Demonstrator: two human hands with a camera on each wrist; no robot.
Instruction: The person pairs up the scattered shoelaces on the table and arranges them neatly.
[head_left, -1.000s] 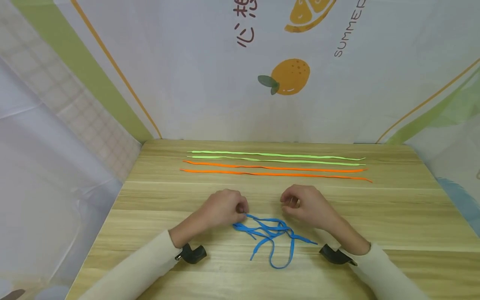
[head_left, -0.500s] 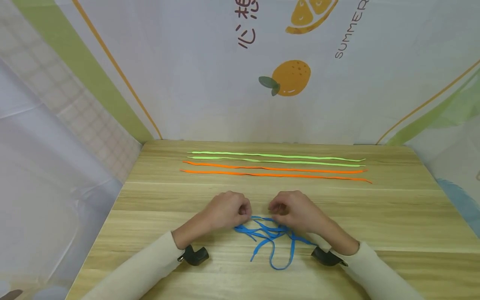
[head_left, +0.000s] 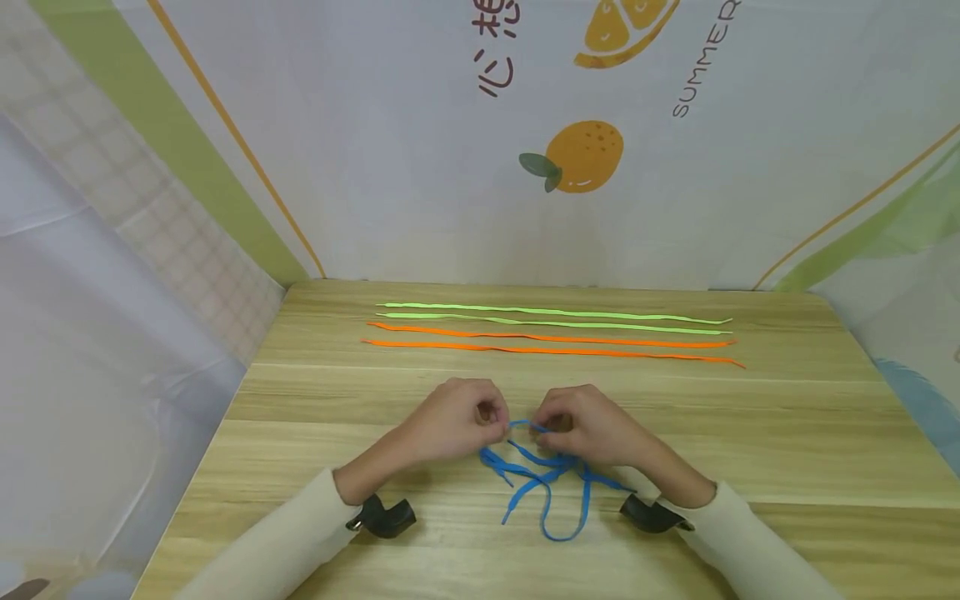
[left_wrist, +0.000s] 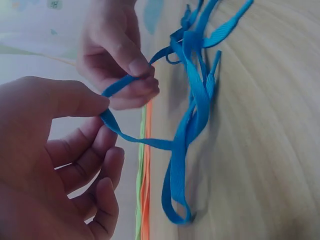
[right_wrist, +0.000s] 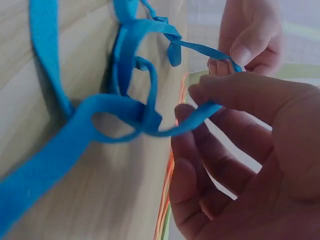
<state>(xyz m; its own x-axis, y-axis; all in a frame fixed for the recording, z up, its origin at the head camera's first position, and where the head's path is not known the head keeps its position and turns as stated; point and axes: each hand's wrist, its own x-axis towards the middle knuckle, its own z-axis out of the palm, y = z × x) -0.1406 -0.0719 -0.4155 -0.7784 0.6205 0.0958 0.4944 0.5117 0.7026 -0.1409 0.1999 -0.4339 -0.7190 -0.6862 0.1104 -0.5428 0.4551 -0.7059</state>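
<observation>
A tangled heap of blue shoelace lies on the wooden table, with loose ends and a loop spread toward the front. My left hand pinches one stretch of the lace between thumb and index finger, seen closely in the left wrist view. A short way to the right, my right hand pinches the same stretch, which runs raised between both hands. In the right wrist view the blue lace passes between the right thumb and index fingertip and drops back to the knotted heap. Part of the heap is hidden under the right hand.
Two light green laces and two orange laces lie straight, side by side, toward the back of the wooden table. A white printed curtain hangs behind. Black wrist mounts sit below both hands.
My right hand has come left and taken hold of the blue lace. My left hand has shifted slightly right, and the stretch between the hands is lifted.
</observation>
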